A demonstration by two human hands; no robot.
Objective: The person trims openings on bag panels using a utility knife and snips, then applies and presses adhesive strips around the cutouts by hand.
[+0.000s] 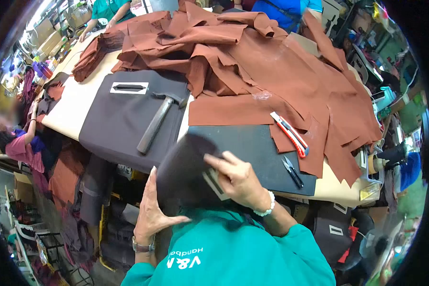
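Observation:
A dark fabric piece (183, 171), partly blurred, stands up between my hands close to my chest, with a pale rectangle near its right edge. My left hand (152, 209) is at its left side, thumb and fingers spread apart. On its right side, my right hand (238, 176) has its fingers bent against the fabric. A hammer (156, 125) lies on a stack of dark fabric (114, 114), beside a white-framed slot (128, 87). On the dark board (243, 143) rest small black snips (293, 172). A red and white cutter (291, 136) lies across brown material and the board's edge.
Brown material (291, 71) is heaped over the cream table (64, 112). A person in pink (21, 148) sits at the left. Two more people, in green (109, 9) and blue (281, 14), are at the far side. Dark pieces (331, 224) lie below the table at right.

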